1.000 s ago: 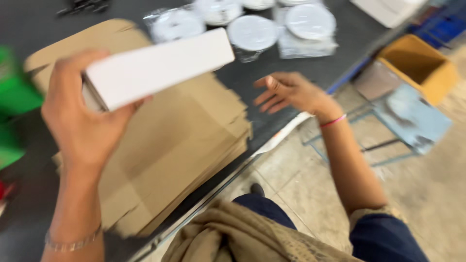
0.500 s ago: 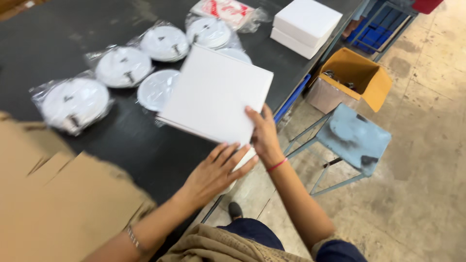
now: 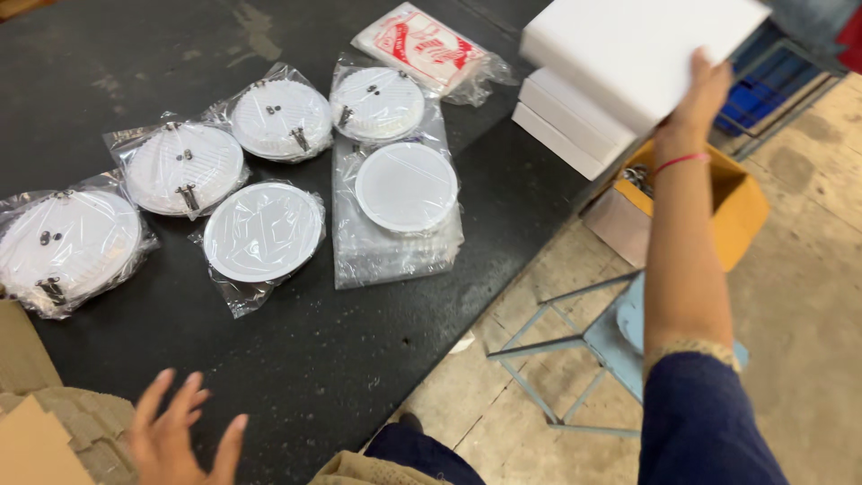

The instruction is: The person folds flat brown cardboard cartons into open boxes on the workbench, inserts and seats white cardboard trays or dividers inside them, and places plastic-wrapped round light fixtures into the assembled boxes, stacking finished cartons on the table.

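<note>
My right hand [image 3: 702,88] is stretched out to the far right and grips a flat white box [image 3: 637,49] from below. The box hangs just above a stack of two similar white boxes [image 3: 566,121] at the table's right edge. My left hand [image 3: 180,436] hovers open near the bottom left, fingers spread, holding nothing, beside a pile of brown cardboard sheets [image 3: 40,422]. Several round white discs in clear plastic bags [image 3: 260,229] lie across the black table [image 3: 359,350].
A bagged red-and-white pack [image 3: 422,45] lies at the far side of the table. Past the table edge stand an open yellow-brown carton [image 3: 732,207], a pale blue metal stool [image 3: 575,341] and a blue crate [image 3: 772,94] on the concrete floor.
My right hand has carried the white box away to the right, over the box stack. My left hand has let go of it and drawn back to the cardboard pile.
</note>
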A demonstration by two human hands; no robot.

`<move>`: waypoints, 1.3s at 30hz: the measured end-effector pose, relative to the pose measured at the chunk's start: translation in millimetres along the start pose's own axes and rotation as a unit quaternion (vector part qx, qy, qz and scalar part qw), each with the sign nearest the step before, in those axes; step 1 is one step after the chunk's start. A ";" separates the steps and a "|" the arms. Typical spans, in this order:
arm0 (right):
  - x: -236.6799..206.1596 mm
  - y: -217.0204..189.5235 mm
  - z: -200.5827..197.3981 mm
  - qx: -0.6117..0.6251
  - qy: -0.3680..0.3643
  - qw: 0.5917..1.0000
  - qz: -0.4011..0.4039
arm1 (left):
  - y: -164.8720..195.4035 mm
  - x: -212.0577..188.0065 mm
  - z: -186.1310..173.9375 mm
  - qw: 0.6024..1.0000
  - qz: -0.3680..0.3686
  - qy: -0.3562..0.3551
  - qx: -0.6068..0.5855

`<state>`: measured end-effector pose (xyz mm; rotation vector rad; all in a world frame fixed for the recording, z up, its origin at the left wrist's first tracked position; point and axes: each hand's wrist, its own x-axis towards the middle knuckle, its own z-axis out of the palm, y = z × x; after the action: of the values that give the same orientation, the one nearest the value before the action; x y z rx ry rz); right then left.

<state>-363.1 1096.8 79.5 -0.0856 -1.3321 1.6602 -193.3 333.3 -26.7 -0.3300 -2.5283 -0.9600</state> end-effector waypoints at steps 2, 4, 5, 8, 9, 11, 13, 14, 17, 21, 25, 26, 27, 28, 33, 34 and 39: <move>28.1 9.3 -1.2 0.078 -0.011 0.996 0.047 | -13.3 -2.6 2.5 0.998 -0.048 0.031 0.015; 46.8 17.5 -8.1 0.103 -0.001 0.985 0.140 | -20.3 -6.1 3.4 0.995 -0.070 0.045 0.052; 48.5 27.1 -14.5 -0.033 0.038 0.982 0.182 | -22.7 -5.9 3.7 0.994 -0.075 0.050 0.061; 39.3 53.3 -30.1 -0.257 0.068 0.933 0.243 | -26.0 0.7 3.2 0.990 -0.093 0.054 0.094; 34.0 61.2 -35.6 -0.300 0.066 0.918 0.250 | -26.9 5.8 2.4 0.988 -0.101 0.051 0.108; 25.4 73.0 -47.0 -0.384 0.063 0.883 0.262 | -24.2 13.3 2.6 0.986 -0.103 0.050 0.123; 24.8 77.2 -57.8 -0.422 0.043 0.862 0.277 | -17.8 16.3 -0.1 0.987 -0.094 0.048 0.123; 27.1 77.2 -61.9 -0.438 0.032 0.853 0.282 | -15.3 18.6 -0.9 0.987 -0.091 0.046 0.121; 38.0 73.0 -66.2 -0.428 0.007 0.849 0.310 | -8.2 18.3 -5.1 0.989 -0.084 0.041 0.115; 35.7 72.1 -49.3 -0.608 -0.057 0.791 0.042 | -8.0 7.5 -10.7 0.987 -0.101 0.040 0.119; 2.7 74.0 -33.8 -0.699 -0.174 0.684 0.115 | -16.1 -6.3 -11.3 0.988 -0.108 0.046 0.104; -3.4 70.4 -36.4 -0.680 -0.166 0.708 0.088 | -17.4 -10.0 -12.3 0.987 -0.110 0.039 0.110; -11.0 69.1 -40.1 -0.659 -0.158 0.733 0.060 | -18.3 -12.8 -14.2 0.987 -0.111 0.034 0.115; -12.5 66.7 -44.7 -0.636 -0.150 0.757 0.028 | -18.1 -15.1 -14.7 0.986 -0.113 0.034 0.120; -7.5 67.6 -68.8 -0.672 -0.171 0.718 -0.058 | -0.4 -18.9 -27.9 0.991 -0.090 0.031 0.096; -7.0 70.0 -69.9 -0.681 -0.170 0.708 -0.072 | 5.5 -17.4 -31.0 0.990 -0.095 0.027 0.096; -19.0 74.0 -57.5 -0.717 -0.145 0.677 -0.083 | 33.0 -6.6 -44.6 0.988 -0.120 0.008 0.094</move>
<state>-365.9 1129.4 -10.3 -0.6083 -2.4989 0.0914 -162.5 327.0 19.4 0.0406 -2.6601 -0.7925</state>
